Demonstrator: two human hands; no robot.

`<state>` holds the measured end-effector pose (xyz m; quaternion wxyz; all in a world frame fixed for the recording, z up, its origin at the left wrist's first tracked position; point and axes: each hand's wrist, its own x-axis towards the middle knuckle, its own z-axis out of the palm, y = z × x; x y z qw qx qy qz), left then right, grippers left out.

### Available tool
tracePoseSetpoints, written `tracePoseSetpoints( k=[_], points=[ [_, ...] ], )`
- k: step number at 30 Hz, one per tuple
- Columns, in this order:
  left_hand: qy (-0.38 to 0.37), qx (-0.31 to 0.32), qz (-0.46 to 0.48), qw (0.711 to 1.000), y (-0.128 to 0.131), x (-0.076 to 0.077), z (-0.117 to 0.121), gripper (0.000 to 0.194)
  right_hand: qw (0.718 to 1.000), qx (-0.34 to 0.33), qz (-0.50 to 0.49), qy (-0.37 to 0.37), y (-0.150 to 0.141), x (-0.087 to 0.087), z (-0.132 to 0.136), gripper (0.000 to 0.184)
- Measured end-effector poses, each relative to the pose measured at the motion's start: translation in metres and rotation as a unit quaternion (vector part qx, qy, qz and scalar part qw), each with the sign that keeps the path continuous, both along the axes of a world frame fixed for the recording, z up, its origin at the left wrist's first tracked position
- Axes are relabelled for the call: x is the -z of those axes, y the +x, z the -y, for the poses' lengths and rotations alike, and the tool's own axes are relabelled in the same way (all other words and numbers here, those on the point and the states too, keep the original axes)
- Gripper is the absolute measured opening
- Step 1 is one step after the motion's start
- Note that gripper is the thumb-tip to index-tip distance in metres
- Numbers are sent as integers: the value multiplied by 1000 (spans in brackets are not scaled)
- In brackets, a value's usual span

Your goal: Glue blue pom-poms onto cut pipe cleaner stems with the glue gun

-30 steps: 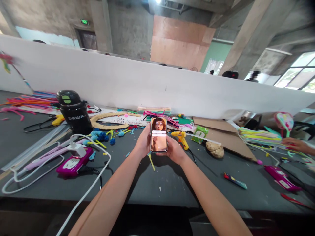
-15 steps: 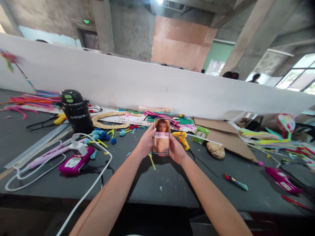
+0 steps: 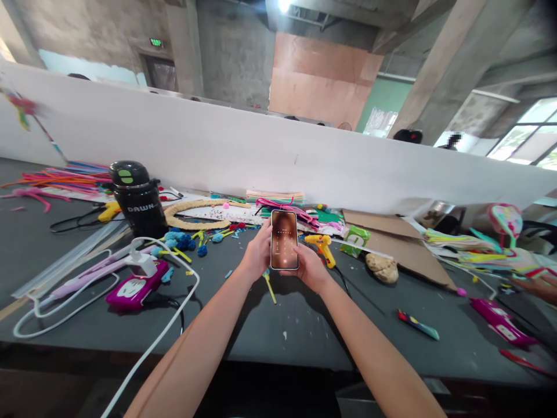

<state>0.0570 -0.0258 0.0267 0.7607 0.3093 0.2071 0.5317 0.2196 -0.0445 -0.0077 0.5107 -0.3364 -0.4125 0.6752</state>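
Note:
I hold a smartphone (image 3: 284, 239) upright over the dark table (image 3: 270, 325) with both hands. My left hand (image 3: 257, 253) wraps its left edge, and my right hand (image 3: 310, 267) cups its right edge and lower corner. The lit screen shows a passcode keypad. A yellow glue gun (image 3: 321, 246) lies just right of my right hand. Blue pom-poms (image 3: 183, 241) and yellow stick pieces are scattered to the left of my left hand.
A black bottle (image 3: 138, 197) stands at the left, beside a straw ring (image 3: 198, 213). A magenta power strip (image 3: 133, 287) with white cable lies front left. Cardboard (image 3: 394, 241), a green carton (image 3: 354, 239) and pipe cleaners (image 3: 56, 177) crowd the back. Another person's hand (image 3: 539, 285) shows far right.
The phone's screen has changed from a lock-screen picture to a passcode keypad. My hands have kept their hold and barely moved. The other person's hand at the far right has shifted.

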Motion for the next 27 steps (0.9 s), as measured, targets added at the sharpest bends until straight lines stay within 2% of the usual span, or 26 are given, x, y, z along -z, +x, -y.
tracePoseSetpoints(
  k=[6, 14, 18, 24, 27],
  points=[
    [28, 21, 2, 999, 0, 0, -1, 63, 999, 38, 18, -10, -2, 1, 0, 34],
    [49, 37, 8, 998, 4, 1, 2, 68, 993, 82, 85, 16, -7, 4, 0, 41],
    [70, 52, -10, 996, 5, 4, 3, 74, 985, 114, 128, 33, -8, 3, 1, 47],
    [82, 58, -21, 995, 9, 1, 9, 78, 968, 160, 188, 46, -8, 5, 1, 51],
    [74, 52, -7, 996, 8, 0, 8, 78, 978, 144, 148, 40, -8, 4, 1, 45]
  ],
)
